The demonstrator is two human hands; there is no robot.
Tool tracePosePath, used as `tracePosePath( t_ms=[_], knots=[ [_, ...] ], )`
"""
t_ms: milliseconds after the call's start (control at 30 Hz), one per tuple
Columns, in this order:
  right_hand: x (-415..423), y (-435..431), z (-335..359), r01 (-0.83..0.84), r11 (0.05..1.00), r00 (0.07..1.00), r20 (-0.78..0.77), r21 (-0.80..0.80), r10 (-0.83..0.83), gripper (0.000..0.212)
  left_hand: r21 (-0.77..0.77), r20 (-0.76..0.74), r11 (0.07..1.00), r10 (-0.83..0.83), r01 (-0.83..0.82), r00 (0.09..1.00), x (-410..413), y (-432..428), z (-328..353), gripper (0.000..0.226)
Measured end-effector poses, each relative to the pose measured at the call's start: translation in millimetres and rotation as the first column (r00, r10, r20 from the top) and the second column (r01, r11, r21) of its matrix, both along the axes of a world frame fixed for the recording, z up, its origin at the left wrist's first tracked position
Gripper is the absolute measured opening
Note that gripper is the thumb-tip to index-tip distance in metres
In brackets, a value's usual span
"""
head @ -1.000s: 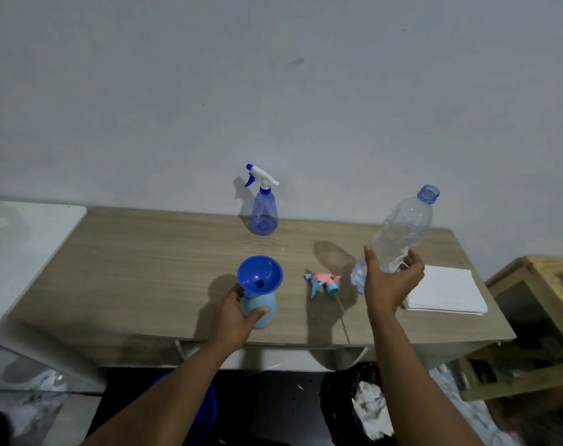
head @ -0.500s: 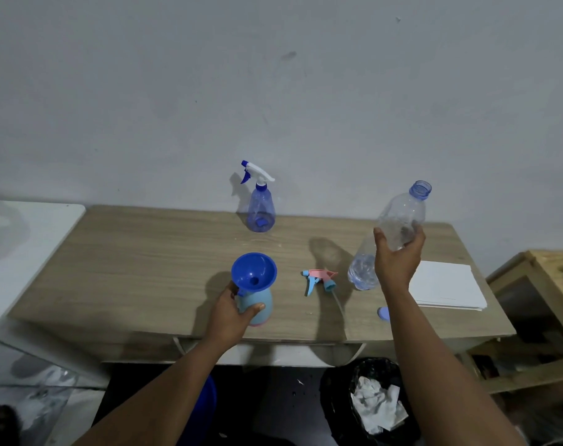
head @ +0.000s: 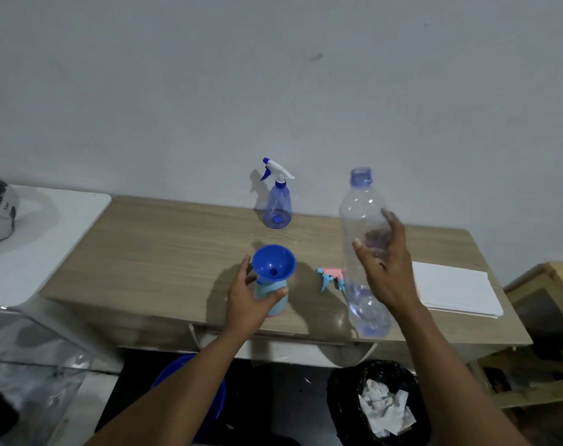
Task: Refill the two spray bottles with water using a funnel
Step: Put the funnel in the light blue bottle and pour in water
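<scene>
A light-blue spray bottle (head: pixel 273 296) without its head stands near the table's front edge, with a blue funnel (head: pixel 273 263) seated in its neck. My left hand (head: pixel 249 299) grips this bottle from the left. My right hand (head: pixel 384 262) holds a clear plastic water bottle (head: pixel 362 249) upright above the table, uncapped, with a little water at its bottom. The pink and blue spray head (head: pixel 331 277) lies on the table between the two. A translucent blue spray bottle (head: pixel 277 204) with its white trigger head stands at the back by the wall.
The wooden table (head: pixel 164 252) stands against a white wall. A stack of white paper (head: pixel 457 289) lies at its right. Below are a black bin with crumpled paper (head: pixel 381 403) and a blue bucket (head: pixel 215 394). A wooden crate (head: pixel 550 317) stands right, a white surface (head: pixel 48 233) left.
My right hand has brought the water bottle from a tilt on the right to upright and nearer the funnel. My left hand stays on the light-blue bottle.
</scene>
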State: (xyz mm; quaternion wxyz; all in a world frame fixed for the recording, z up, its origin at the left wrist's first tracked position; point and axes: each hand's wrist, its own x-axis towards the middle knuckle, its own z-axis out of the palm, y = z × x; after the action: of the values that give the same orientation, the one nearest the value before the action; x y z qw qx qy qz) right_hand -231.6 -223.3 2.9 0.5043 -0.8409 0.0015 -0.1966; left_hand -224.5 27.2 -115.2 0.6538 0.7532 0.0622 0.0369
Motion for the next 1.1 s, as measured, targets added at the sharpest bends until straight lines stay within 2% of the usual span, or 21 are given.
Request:
tracePosePath(
  t_ms=[167,400,633,1100],
  knots=[
    [-10.9,13.7,-6.7,-0.209,0.961,0.966,-0.193,-0.182,0.173,0.072,0.051,0.058,0.998,-0.039,0.036,0.998,0.0,-1.5,19.9,0.092],
    [-20.6,16.5,0.8,-0.314,0.868,0.927,-0.323,-0.384,0.192,0.078,0.125,0.094,0.991,-0.066,0.054,0.993,0.4,1.0,27.1,0.084],
    [-23.0,11.3,14.3,-0.408,0.767,0.866,-0.476,-0.495,0.153,0.08,0.114,0.099,0.992,-0.073,0.062,0.992,-0.3,0.6,37.2,0.076],
    [-15.6,6.1,37.5,-0.496,0.64,0.812,-0.574,-0.586,0.105,0.078,0.106,0.095,0.992,-0.085,0.075,0.992,2.0,3.6,38.2,0.076]
  ],
)
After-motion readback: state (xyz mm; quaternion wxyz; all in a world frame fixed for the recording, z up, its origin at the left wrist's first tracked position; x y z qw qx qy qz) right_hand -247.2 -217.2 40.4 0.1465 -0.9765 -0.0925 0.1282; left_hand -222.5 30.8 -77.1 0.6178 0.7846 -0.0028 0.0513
